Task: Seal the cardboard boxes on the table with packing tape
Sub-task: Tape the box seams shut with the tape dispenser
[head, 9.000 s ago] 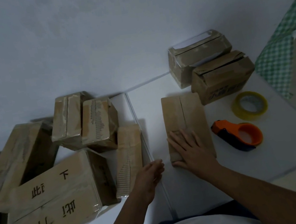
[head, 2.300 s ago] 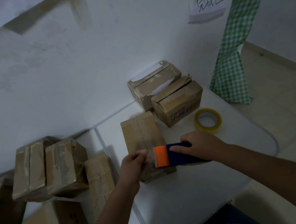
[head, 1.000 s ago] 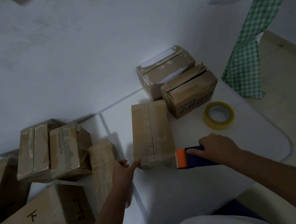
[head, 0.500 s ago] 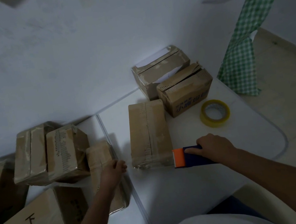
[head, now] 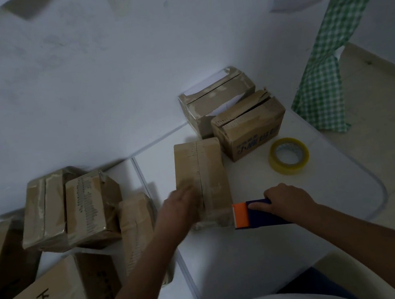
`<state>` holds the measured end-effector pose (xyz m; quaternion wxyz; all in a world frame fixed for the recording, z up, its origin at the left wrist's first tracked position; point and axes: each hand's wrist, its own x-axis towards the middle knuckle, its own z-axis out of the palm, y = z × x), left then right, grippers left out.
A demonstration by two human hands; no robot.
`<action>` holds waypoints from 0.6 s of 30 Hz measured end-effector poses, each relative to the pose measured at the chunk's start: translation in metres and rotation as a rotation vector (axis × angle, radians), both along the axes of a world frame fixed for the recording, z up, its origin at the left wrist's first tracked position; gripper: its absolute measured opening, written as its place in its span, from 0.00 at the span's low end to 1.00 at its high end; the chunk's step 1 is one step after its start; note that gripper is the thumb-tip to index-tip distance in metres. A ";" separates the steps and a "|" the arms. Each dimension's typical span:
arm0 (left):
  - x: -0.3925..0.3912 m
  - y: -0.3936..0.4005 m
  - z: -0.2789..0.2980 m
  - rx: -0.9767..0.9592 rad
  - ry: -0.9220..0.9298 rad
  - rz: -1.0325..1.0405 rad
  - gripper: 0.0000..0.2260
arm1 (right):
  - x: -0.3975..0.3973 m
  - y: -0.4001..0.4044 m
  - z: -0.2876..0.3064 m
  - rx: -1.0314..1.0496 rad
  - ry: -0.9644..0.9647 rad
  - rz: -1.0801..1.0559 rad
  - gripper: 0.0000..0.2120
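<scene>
A flat cardboard box (head: 203, 163) lies in the middle of the white table (head: 271, 253), with a strip of clear tape along its top seam. My left hand (head: 182, 210), blurred by motion, lies flat on the box's near left part. My right hand (head: 286, 202) grips the orange and blue tape dispenser (head: 249, 214), which sits on the table just off the box's near right corner. A yellow roll of tape (head: 289, 156) lies to the right.
Two more boxes (head: 249, 126) stand at the back against the wall. Several boxes (head: 72, 211) crowd the left table. A green checked cloth (head: 323, 92) hangs at the right, beside the table's rounded edge (head: 376, 189).
My left hand has moved right, from the box on the left table onto the middle box. The right hand and dispenser have stayed by the box's near corner.
</scene>
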<state>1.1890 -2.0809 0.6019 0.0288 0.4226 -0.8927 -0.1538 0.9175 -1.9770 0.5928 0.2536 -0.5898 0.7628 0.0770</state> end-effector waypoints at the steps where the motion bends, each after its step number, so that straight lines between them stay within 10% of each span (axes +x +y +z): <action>1: -0.011 0.003 -0.006 -0.007 -0.010 -0.102 0.22 | 0.000 0.000 0.001 -0.005 -0.003 -0.002 0.30; 18: -0.017 0.005 -0.059 -0.060 -0.174 -0.253 0.27 | -0.031 0.020 0.000 -0.104 -0.066 0.059 0.29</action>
